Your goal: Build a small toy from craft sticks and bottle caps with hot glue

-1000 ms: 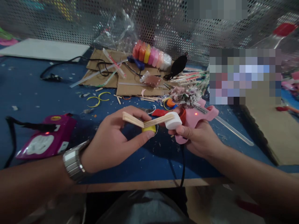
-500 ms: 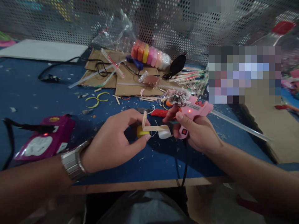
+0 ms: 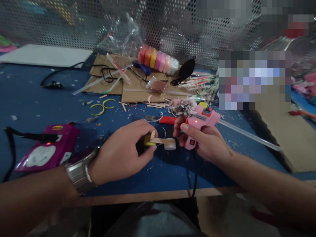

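Note:
My left hand [image 3: 123, 151], with a metal-band watch on its wrist, pinches a small assembly of wooden sticks [image 3: 161, 140]. A yellow round piece [image 3: 148, 141] sits at the end by my fingers and a white round piece [image 3: 170, 145] lies under the other end. Just to the right, my right hand [image 3: 207, 138] wraps round the handle of a pink hot glue gun [image 3: 200, 121], whose light glows red. From its back sticks a clear glue stick [image 3: 249, 135]. The nozzle is hidden behind a clump of glittery scraps [image 3: 182, 107]. Glue gun and sticks are apart.
A red-handled cutter [image 3: 170, 120] lies just beyond my hands. To the left is a purple power box [image 3: 49, 148] with a black cable. Farther back are cardboard [image 3: 138, 96], colored clay packs [image 3: 158, 59], many thin sticks [image 3: 202, 82] and a white board [image 3: 46, 54].
The glue gun has shifted slightly left and down, closer to the wooden sticks. The stick assembly has turned in my left hand, its raised end now lower.

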`<state>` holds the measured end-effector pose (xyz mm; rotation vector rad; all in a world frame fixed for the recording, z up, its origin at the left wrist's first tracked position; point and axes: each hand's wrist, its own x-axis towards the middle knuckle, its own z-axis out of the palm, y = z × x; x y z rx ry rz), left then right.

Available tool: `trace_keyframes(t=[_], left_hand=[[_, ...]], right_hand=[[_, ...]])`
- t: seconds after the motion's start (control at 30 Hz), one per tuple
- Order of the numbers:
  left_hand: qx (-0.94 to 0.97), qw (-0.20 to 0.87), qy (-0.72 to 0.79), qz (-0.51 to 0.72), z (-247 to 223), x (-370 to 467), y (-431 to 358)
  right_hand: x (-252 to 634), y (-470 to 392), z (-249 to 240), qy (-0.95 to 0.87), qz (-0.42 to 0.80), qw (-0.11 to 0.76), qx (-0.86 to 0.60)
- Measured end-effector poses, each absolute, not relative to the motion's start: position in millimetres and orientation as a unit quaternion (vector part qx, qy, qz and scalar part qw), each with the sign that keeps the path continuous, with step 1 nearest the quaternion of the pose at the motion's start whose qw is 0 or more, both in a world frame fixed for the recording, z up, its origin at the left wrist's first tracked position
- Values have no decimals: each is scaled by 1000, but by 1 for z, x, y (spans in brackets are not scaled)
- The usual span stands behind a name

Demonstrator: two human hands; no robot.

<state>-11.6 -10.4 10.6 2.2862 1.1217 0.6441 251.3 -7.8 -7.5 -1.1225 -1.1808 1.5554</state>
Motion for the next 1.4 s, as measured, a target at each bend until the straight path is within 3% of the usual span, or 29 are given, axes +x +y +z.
trace_keyframes(t=[0.6, 1.0, 1.4], left_hand=[[834, 239, 415, 274, 11, -12, -10], [853, 355, 287, 253, 13, -11, -17], [842, 239, 423, 234, 8, -13, -9]], right_hand=[[251, -9, -11, -485, 628, 427, -434], [251, -9, -8, -493, 609, 424, -453], [249, -8, -10, -484, 607, 443, -448]])
